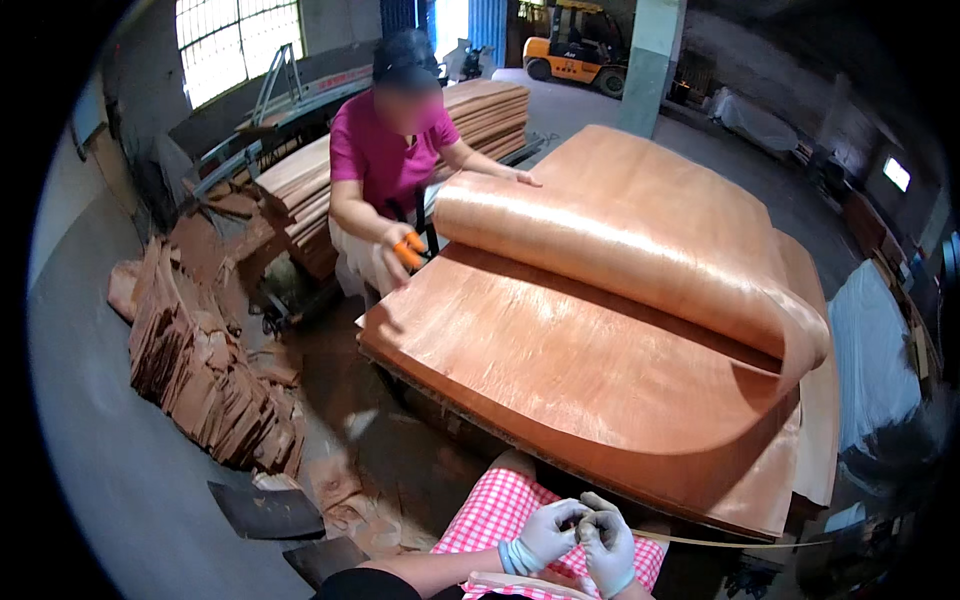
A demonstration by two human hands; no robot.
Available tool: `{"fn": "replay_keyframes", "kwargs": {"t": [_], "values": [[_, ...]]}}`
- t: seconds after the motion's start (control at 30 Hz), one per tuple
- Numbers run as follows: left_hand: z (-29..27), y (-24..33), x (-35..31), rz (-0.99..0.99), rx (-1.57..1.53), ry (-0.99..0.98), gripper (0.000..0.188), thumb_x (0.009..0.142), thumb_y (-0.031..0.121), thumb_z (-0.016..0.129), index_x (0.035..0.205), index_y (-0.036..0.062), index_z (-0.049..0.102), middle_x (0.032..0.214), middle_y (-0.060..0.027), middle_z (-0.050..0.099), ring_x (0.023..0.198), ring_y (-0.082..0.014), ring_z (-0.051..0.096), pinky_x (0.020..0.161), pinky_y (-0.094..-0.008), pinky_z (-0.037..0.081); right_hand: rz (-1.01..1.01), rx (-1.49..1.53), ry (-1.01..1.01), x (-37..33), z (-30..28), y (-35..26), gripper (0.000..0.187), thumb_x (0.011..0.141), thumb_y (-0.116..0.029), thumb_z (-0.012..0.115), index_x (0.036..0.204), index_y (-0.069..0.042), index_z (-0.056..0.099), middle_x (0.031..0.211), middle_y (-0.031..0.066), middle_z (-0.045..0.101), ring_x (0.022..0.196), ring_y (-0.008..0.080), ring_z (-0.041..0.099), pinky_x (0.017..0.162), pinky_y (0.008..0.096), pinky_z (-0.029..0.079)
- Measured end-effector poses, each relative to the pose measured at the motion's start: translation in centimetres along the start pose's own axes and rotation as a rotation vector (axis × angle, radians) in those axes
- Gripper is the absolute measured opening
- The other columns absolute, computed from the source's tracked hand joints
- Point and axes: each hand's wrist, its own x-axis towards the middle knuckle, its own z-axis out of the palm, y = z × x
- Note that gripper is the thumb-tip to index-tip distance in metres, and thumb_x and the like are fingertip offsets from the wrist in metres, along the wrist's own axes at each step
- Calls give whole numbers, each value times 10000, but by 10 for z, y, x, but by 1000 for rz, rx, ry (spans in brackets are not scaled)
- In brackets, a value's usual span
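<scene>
Orange forklift (pixel 572 66), two-tone pillar (pixel 650 72)

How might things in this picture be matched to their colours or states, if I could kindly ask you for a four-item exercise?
Column one:
1. Left hand and right hand
2. Forklift
3. Cloth over the lap
4. Large brown sheet

Column two:
A. Pink and white checks
B. Curled back on itself
C. Gloved, close together
D. Mostly orange, in the background

Pairs: 1-C, 2-D, 3-A, 4-B
</scene>
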Motion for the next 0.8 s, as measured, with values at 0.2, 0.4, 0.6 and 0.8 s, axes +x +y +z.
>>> {"fn": "replay_keyframes", "kwargs": {"t": [0.2,0.4,0.6,0.8], "values": [[4,-54,-3,-142,-508,30,152,912,73,617,1053,17,602,947,-22,632,880,-114,606,813,-268,511,-30,5,11,18,12,26,572,919,-159,648,1388,21,373,1367,216,475,1202,263,533,1019,368,434],[2,-58,4,-298,-688,222,51,941,41,570,966,14,606,841,-13,609,723,-82,561,651,-233,484,35,-451,-116,40,-14,38,430,941,-175,602,1315,16,513,1222,189,614,1133,237,603,954,333,480],[-114,-97,73,125,-530,662,228,778,-181,512,853,23,582,766,-64,617,645,-127,559,606,-245,461,400,-613,50,59,-91,7,189,915,-144,622,1003,17,664,859,81,681,742,150,640,621,279,521],[-315,-123,116,110,209,1073,168,806,-109,563,765,49,599,732,12,592,705,-78,531,667,-232,457,362,-841,75,60,-192,41,180,894,-123,637,987,28,669,849,99,686,760,159,633,713,297,514]]}}
